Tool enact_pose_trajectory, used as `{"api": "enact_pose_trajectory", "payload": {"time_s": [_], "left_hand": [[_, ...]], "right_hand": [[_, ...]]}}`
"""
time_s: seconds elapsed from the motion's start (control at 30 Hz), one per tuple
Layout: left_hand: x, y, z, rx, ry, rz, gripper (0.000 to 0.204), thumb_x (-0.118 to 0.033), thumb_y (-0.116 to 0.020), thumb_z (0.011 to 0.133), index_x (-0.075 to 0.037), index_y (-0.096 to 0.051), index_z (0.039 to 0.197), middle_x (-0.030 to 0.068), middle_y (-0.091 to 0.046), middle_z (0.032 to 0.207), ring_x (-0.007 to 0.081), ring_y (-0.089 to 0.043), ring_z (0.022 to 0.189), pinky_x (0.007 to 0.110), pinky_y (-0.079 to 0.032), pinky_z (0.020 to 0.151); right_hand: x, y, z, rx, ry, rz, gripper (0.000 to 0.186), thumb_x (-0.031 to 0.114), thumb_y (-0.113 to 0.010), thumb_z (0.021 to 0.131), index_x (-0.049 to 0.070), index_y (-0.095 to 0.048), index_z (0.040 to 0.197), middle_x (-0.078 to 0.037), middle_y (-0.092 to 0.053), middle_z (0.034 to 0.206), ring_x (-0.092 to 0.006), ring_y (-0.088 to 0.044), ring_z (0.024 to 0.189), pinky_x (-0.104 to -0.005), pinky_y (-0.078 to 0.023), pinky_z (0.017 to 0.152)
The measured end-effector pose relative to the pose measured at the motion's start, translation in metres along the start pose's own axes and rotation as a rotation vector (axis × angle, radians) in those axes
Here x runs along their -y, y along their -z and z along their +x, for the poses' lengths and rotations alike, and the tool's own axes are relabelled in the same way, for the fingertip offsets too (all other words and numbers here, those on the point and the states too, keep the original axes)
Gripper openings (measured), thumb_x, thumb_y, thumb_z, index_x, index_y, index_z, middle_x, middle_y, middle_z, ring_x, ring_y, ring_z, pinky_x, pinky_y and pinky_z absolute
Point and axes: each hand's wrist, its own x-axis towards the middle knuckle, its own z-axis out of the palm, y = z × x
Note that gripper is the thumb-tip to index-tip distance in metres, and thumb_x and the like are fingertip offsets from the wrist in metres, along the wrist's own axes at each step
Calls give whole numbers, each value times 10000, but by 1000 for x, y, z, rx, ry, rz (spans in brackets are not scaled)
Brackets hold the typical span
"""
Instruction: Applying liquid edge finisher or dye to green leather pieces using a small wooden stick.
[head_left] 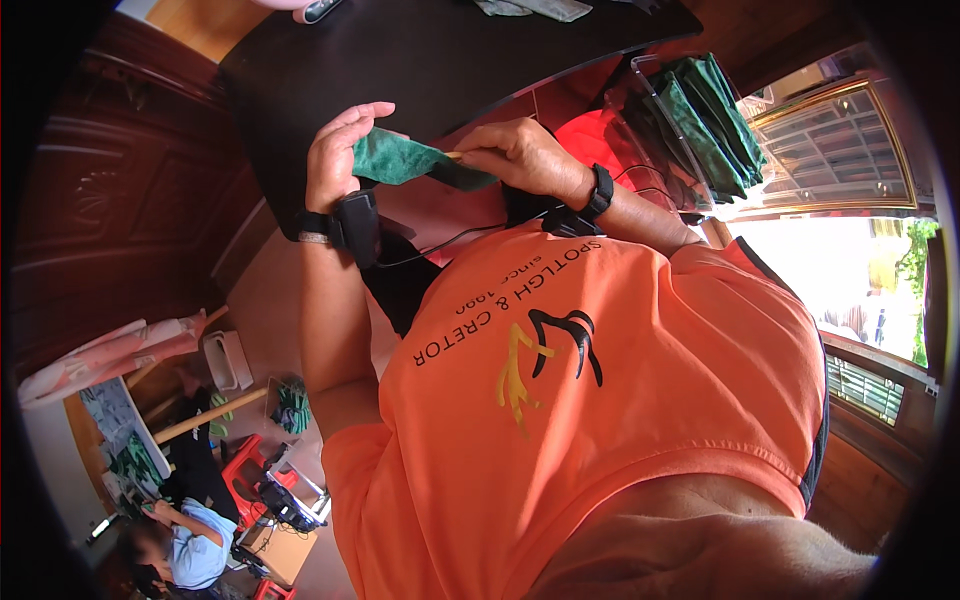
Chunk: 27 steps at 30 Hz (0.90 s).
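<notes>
Co-worker: person in a light blue top [200, 548], 8 o'clock, low in view, well apart from the hands.
Stool: red plastic [243, 478], 8 o'clock, just beside the co-worker.
Left hand: left hand [335, 155], 11 o'clock, fingers extended up, palm against the cloth's left end. Thumb hidden behind fabric, so can't tell if grip is closed.
Left wrist: black device [357, 228] strapped on, thin cable running off it.
Work: green cloth [395, 157], 11 o'clock, spans between both hands, clear of the tabletop in this view; right end dark, in shadow.
Table: black tabletop [440, 65], 12 o'clock, beyond the hands.
Pale piece: thin yellowish piece [454, 155] at the right fingertips, against the cloth; mostly hidden.
Right hand: right hand [522, 158], between 12 and 1, fingertips pinched on the pale piece.
Bin: clear plastic bin [655, 92], 2 o'clock, folded green fabric [708, 125] standing in it.
Frame: gold-edged frame [893, 150], 2 o'clock, right of bin.
</notes>
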Motion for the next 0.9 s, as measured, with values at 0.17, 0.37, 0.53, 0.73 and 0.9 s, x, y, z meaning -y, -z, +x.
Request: {"api": "enact_pose_trajectory", "payload": {"time_s": [0.17,0.37,0.53,0.73,0.9], "left_hand": [[3,-14,-1,411,-179,-560,428,-280,-455,878,8,-522,1188,207,-599,1125,350,-514,1134,445,-381,995],[17,-15,28,784,-479,-835,482,-428,-413,914,-42,-562,1161,25,-441,642,183,-448,678,339,-403,741],[21,-23,30,506,-489,-869,567,-516,-347,908,-27,-607,1029,-2,-373,570,139,-358,536,271,-309,539],[25,-10,36,468,-469,-806,650,-567,-275,911,-8,-601,975,-7,-343,537,133,-329,489,267,-297,497],[11,-5,39,644,-522,-609,715,-573,-186,936,33,-553,1026,-9,-330,552,126,-319,500,270,-305,505]], "right_hand": [[-9,0,-1,163,-324,762,197,204,-585,904,21,-647,943,18,-579,670,-55,-507,584,-219,-405,526],[4,2,-3,318,-487,852,178,178,-529,941,36,-638,938,43,-516,642,-14,-387,536,-182,-306,474],[1,-2,-9,242,-474,899,179,178,-527,943,33,-632,946,36,-524,648,-16,-394,536,-178,-324,484],[11,0,-7,37,-212,502,180,162,-541,932,4,-626,945,-3,-593,704,-68,-525,618,-224,-438,569],[7,13,-4,228,-118,491,168,145,-555,919,-4,-628,945,-48,-626,740,-96,-568,670,-258,-476,638]]}}
